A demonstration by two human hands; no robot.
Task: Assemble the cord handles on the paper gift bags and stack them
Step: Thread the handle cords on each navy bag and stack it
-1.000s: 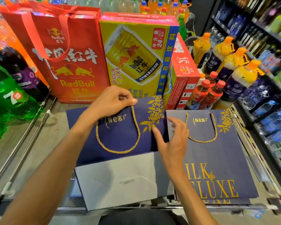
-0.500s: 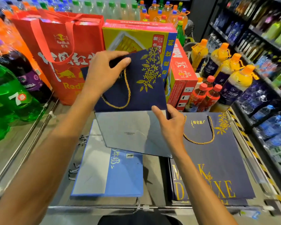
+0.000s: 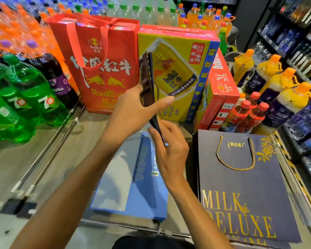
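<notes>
Navy gift bag (image 3: 146, 78) was held up edge-on, just toward 12 o'clock from centre. Only its thin side showed. Print and cord were unreadable, with motion blur on top.

Left hand (image 3: 131, 112) gripped it mid-height, thumb stretched flat across the near face; the other fingers were hidden behind the paper. Right hand (image 3: 171, 148) sat just under it at 6 o'clock, fingers curled and pinching the bag's lower edge, tips partly covered.

Stack of finished bags (image 3: 244, 191) lay flat at 4 o'clock in matte navy paper with gold "MILK DELUXE" lettering. A twisted gold cord handle (image 3: 235, 168) lay on top in a U. The stack's bottom edge was cut by the frame.

Blue bags (image 3: 144, 193) lay flat at 6 o'clock, half under the forearms, glossy and smeared, text illegible.

Red Red Bull bag (image 3: 104, 69) with ribbon handles stood at 11 o'clock and a boxy yellow carton (image 3: 180, 56) at 1 o'clock. Green bottles (image 3: 25, 97) at 9 o'clock were cropped at the left.
</notes>
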